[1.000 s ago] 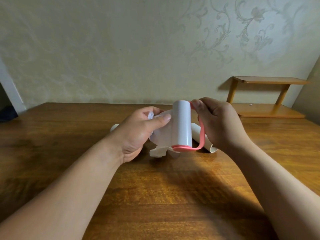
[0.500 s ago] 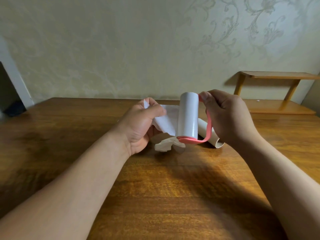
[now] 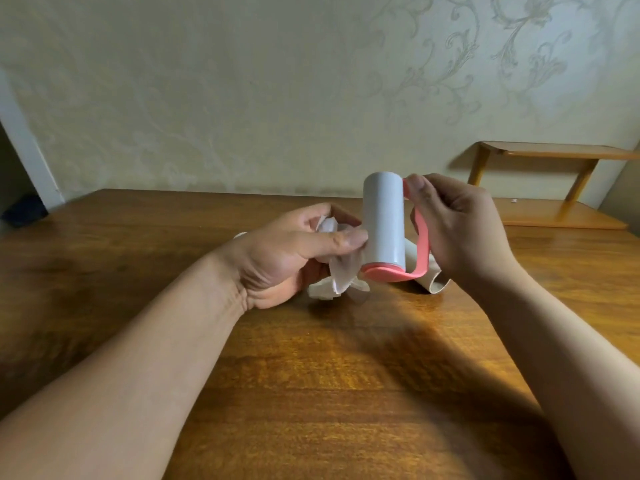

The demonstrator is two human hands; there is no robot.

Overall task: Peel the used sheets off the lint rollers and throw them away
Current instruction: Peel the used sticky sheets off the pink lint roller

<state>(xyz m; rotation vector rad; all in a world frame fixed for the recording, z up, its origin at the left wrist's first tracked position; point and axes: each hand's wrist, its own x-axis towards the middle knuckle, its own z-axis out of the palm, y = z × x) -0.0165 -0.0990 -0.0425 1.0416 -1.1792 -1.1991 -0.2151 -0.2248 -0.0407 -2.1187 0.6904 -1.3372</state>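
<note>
A white lint roller (image 3: 383, 220) with a pink handle (image 3: 420, 237) is held upright above the wooden table (image 3: 311, 375). My right hand (image 3: 457, 223) grips the pink handle. My left hand (image 3: 294, 254) pinches a peeled white sheet (image 3: 343, 268) against the roller's left side; the sheet is crumpled in the palm and hangs down below the thumb. More crumpled white sheet (image 3: 322, 291) lies on the table beneath my left hand. A bare cardboard tube (image 3: 429, 275) lies on the table behind the roller, partly hidden by my right hand.
A small wooden shelf unit (image 3: 554, 188) stands at the back right against the patterned wall. A dark doorway opening (image 3: 17, 202) shows at the far left. Something white (image 3: 239, 235) peeks out behind my left wrist.
My left hand pulled the sheet out to the left, then came back against the roller with the sheet bunched in it. The roller stays upright in my right hand.
</note>
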